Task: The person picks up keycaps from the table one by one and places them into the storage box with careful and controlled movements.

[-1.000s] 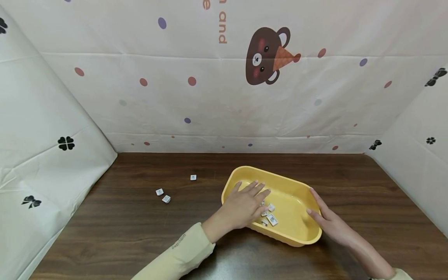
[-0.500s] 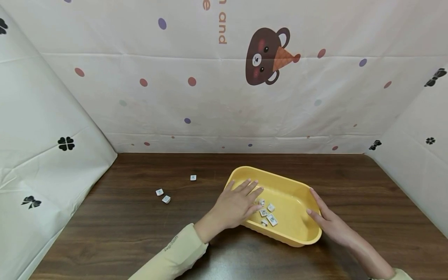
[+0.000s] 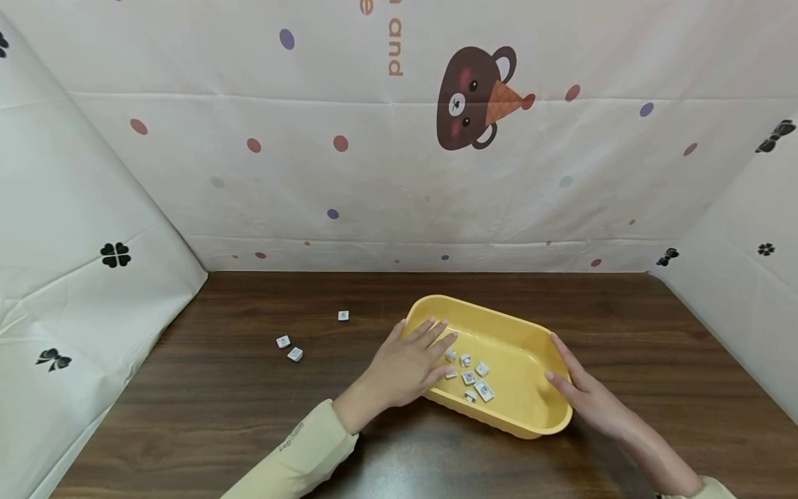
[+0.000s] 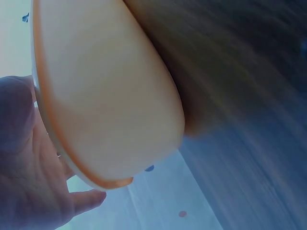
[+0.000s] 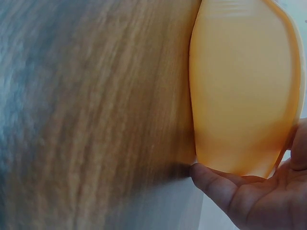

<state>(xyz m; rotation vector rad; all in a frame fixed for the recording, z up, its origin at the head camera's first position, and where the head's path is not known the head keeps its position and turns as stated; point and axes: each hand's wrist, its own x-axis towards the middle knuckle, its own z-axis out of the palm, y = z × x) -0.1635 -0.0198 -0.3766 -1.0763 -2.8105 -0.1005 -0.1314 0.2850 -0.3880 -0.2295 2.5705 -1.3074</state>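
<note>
A yellow plastic basin (image 3: 520,371) sits at an angle on the table. Inside it, several small white keycaps (image 3: 483,390) with printed marks lie toward the left half, some tipped over. My left hand (image 3: 399,371) is over the basin's left end, fingers spread and nearly straight above the keycaps. The left wrist view catches that hand (image 4: 38,172) at the rim, beside the outer wall (image 4: 110,96). At the right end, my right hand (image 3: 595,405) grips the basin's wall, thumb on the inner side and fingers outside; the right wrist view has this hand (image 5: 264,199) against the wall.
Left of the basin, two keycaps (image 3: 295,354) lie close together on the dark wooden table (image 3: 249,423). Another keycap (image 3: 343,315) is farther back. A white printed cloth (image 3: 374,194) rises behind the table and along both sides.
My left hand has slid left across the basin toward its left rim, uncovering more keycaps. My right hand and the basin have stayed in place.
</note>
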